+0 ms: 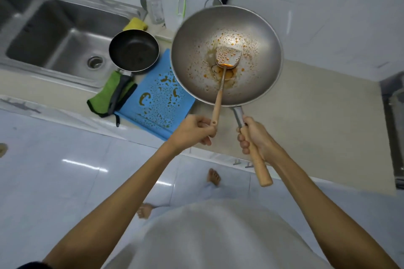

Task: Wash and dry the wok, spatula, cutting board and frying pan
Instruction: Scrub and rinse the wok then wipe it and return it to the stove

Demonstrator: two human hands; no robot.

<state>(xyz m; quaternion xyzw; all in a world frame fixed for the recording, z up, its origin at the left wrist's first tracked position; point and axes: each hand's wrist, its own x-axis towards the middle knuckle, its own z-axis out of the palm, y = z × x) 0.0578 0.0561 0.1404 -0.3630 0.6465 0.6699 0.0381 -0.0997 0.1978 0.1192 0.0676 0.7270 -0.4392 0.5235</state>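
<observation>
Item: wok (258, 28), steel, greasy, with orange residue pooled at the bottom of the bowl. Right hand (255, 137) is wrapped firmly round its wooden handle; the bowl lies straight ahead of that grip, and the handle's long axis runs forward and slightly left from the fist. Whether the wok rests on the counter or is carried cannot be told. Item: spatula (228, 57), blade down in the bowl, shaft running back toward the body. Left hand (192, 130) pinches the butt of its wooden handle between thumb and curled fingers, just beside the right-hand grip. Item: cutting board (153, 102), blue, spotted with sauce, flat on the counter ahead and left of the left-hand grip, its far corner under the wok's rim. Item: frying pan (133, 50), dark, further left, its handle lying on a green cloth (102, 98). Item: sink (54, 35), well to the left of both grips, beyond the frying pan; the left hand is the nearer. Judgement: nothing is washed yet, and the wok must swing leftward over board and pan to reach the basin.
</observation>
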